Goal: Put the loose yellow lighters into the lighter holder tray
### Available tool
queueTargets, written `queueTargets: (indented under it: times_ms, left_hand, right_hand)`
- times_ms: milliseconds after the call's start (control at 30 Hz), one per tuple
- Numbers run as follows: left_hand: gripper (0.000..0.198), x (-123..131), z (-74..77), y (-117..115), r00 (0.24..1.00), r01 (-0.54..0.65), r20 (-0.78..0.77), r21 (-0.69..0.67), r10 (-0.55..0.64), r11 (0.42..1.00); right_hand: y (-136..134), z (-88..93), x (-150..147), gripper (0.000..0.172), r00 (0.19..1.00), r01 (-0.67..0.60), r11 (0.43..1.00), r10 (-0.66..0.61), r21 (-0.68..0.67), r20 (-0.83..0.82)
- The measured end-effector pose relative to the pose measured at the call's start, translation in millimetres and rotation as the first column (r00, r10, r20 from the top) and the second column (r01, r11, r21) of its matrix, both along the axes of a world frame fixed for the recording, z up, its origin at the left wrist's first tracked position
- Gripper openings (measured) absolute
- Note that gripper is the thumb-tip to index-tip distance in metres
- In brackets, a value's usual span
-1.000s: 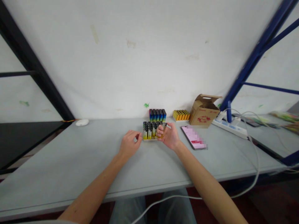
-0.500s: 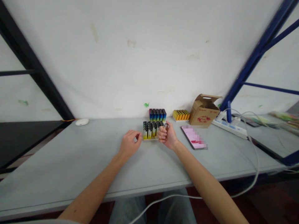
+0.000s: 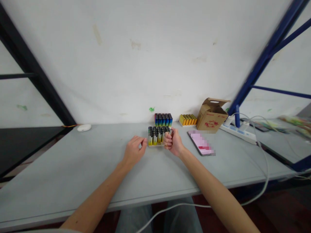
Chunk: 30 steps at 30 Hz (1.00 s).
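Observation:
A block of lighters [image 3: 155, 137] with black tops and clear yellowish bodies stands upright in a shallow tray in front of me. At its right front corner my right hand [image 3: 173, 142] is closed in a fist around a lighter [image 3: 171, 131]; only the dark top shows above the fingers, by the thumb. My left hand [image 3: 135, 149] rests on the table at the tray's left, fingers curled in and nothing visible in them. Its fingertips are close to the tray's edge; whether they touch it I cannot tell.
Behind stand blue-bodied lighters [image 3: 163, 120] and a tray of yellow-orange cylinders [image 3: 188, 119]. To the right are an opened cardboard box [image 3: 210, 119], a phone [image 3: 200, 144], a power strip [image 3: 239, 133] and a hanging white cable [image 3: 267, 165]. A white oval object [image 3: 84, 127] lies far left.
The view has shifted very slightly. My right thumb seems to sit a little lower by the lighter's top. Both hands otherwise keep their places.

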State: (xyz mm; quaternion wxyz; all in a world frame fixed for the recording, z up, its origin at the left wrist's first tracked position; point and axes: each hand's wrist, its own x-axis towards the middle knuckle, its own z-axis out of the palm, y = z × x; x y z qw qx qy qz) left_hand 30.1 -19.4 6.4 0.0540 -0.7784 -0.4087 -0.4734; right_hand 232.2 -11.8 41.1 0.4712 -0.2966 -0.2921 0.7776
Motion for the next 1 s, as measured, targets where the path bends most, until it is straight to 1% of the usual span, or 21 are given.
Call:
queueTargets:
  times_ms: [167,400,633,800,900,1000]
  left_hand:
    - [0.032,0,-0.7,0,1.0,0.001,-0.024,0.009,-0.001,1.0]
    - [0.031,0,1.0,-1,1.0,-0.001,-0.017,-0.013,0.001,1.0]
    - [0.031,1,0.3,-1,1.0,-0.009,-0.005,-0.007,0.009,1.0]
    - [0.033,1,0.3,-1,1.0,-0.02,-0.018,0.0,0.02,1.0]
    - [0.032,1,0.2,0,1.0,-0.011,-0.019,0.012,0.011,1.0]
    - [0.031,1,-0.1,0,1.0,-0.001,-0.018,0.016,0.002,1.0]
  right_hand:
    - [-2,0.1,-4,0.043,0.999,0.003,1.0,-0.003,-0.01,0.044]
    - [-2,-0.3,-6,0.04,0.997,0.029,1.0,-0.029,-0.009,0.07]
    - [-3,-1.9,-8,0.041,0.995,0.044,0.999,-0.044,-0.002,0.094]
    - [-2,-3.6,-6,0.046,0.998,0.029,0.999,-0.03,0.024,0.051]
    - [-1,-3.1,1,0.05,1.0,-0.014,0.998,0.015,0.062,-0.018]
    - [1,-2.1,5,0.051,0.997,-0.049,0.996,0.052,0.076,-0.049]
